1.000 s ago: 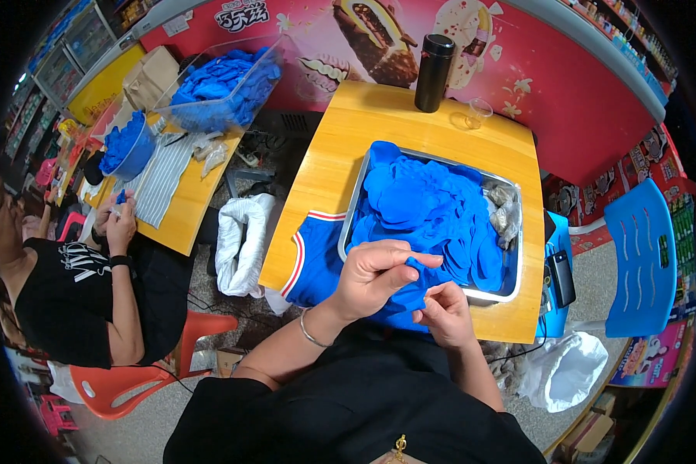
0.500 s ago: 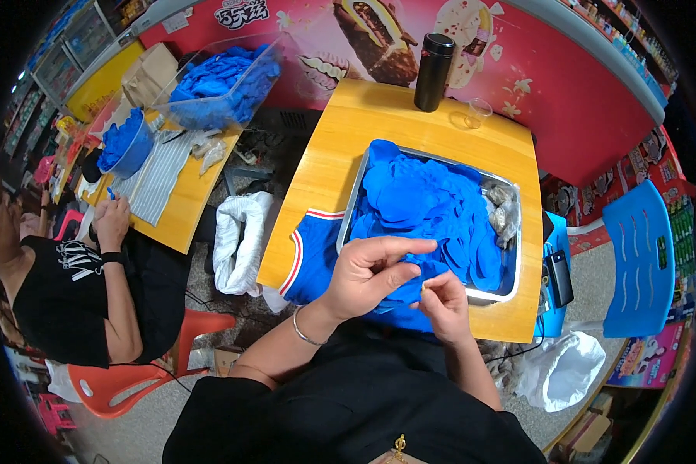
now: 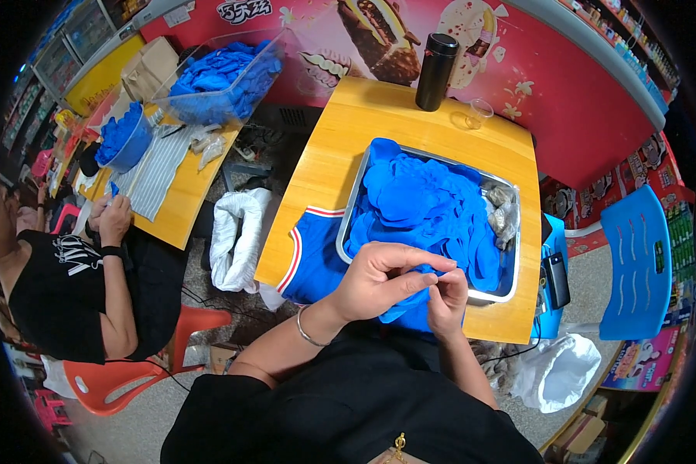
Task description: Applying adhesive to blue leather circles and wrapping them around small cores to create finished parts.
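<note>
Both hands, left hand (image 3: 383,280) and right hand (image 3: 447,301), pinch a blue glove (image 3: 410,298)

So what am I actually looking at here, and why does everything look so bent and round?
There is no machine here, only a person at work. The picture comes from a wide fisheye camera worn on that person's head and looking down, which is why straight edges curve. The two bare forearms coming up from the bottom are the wearer's own. The left hand and right hand together pinch a piece of blue fabric. In front of them, on a wooden table, sits a metal tray heaped with more blue pieces. At the far edge stand a black flask and a small clear cup. To the left, another person sits at a second table.
</note>
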Tool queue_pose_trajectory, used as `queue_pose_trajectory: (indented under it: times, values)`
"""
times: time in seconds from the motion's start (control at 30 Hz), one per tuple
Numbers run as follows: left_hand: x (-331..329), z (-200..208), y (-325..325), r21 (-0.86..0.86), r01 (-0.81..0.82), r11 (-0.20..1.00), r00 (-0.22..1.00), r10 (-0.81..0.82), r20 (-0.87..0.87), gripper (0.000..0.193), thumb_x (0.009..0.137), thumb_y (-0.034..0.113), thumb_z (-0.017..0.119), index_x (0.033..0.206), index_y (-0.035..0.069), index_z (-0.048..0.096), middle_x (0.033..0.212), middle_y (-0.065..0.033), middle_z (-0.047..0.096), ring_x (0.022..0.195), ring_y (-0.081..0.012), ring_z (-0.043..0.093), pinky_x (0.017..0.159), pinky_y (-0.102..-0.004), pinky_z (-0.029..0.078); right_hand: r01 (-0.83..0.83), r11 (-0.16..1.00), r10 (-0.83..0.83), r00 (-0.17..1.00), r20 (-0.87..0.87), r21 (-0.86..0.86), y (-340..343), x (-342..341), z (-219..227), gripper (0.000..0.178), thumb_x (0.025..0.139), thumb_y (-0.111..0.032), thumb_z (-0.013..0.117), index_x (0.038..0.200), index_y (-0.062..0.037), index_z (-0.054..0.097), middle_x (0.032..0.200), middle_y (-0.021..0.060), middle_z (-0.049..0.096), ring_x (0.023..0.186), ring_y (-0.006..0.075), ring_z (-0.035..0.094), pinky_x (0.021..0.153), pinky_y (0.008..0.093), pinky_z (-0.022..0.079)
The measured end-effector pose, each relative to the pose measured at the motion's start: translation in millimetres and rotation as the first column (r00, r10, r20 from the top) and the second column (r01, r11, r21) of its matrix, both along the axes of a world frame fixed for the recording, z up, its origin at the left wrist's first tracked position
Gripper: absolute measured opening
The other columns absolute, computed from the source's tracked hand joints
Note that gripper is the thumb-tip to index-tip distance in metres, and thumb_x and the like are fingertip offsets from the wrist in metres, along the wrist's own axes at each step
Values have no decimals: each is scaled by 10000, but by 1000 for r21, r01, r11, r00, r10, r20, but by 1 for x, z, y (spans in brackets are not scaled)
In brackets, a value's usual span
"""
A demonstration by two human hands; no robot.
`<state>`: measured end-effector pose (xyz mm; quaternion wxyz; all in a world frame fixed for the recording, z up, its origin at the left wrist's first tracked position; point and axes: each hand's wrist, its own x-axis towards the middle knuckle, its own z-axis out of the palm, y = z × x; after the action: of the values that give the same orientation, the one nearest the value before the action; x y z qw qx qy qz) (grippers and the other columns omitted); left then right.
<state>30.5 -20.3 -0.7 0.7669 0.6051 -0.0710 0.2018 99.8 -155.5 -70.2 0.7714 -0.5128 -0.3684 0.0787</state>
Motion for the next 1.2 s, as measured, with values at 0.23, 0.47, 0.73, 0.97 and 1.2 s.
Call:
queue_pose_trajectory:
  times: [0.23,0.47,0.73,0.97,1.2]
  values:
    - [0,8,6,-1,22,1000,1000,-22,17,278,872,145,586,1109,0,591,741,20,581,555,0,317,505,-142,268,-360,933,319,837,-445,-9,-8,0,-3,67,902,-76,512,963,-55,497,746,38,530,538,61,435,470,196,341]
    - [4,10,17,104,-55,993,998,51,43,247,937,141,467,1117,24,590,796,3,502,649,-25,415,578,-157,341,-649,739,612,539,-579,177,-14,5,7,175,952,-213,442,1013,-53,476,711,127,584,416,48,321,391,172,237]
    - [8,11,31,-36,285,958,957,-282,67,180,902,77,514,1050,25,603,865,-28,460,704,-79,496,577,-198,423,-736,596,682,254,-686,321,-18,1,15,256,936,-242,473,1069,-24,471,648,109,564,370,37,293,343,168,212]
    - [17,5,21,144,-82,986,966,43,256,82,866,55,565,944,41,587,974,-55,513,810,-109,546,685,-194,457,-455,890,391,759,-521,4,-10,-14,4,211,892,-187,558,1027,-37,495,727,71,549,480,60,419,419,188,291]
    - [16,-3,16,20,-79,997,978,74,193,128,804,9,642,921,28,595,913,-41,529,779,-79,519,664,-186,437,-208,964,102,863,-495,-164,-13,-20,-2,165,854,-43,556,1007,-10,506,732,87,589,528,69,468,475,187,347]
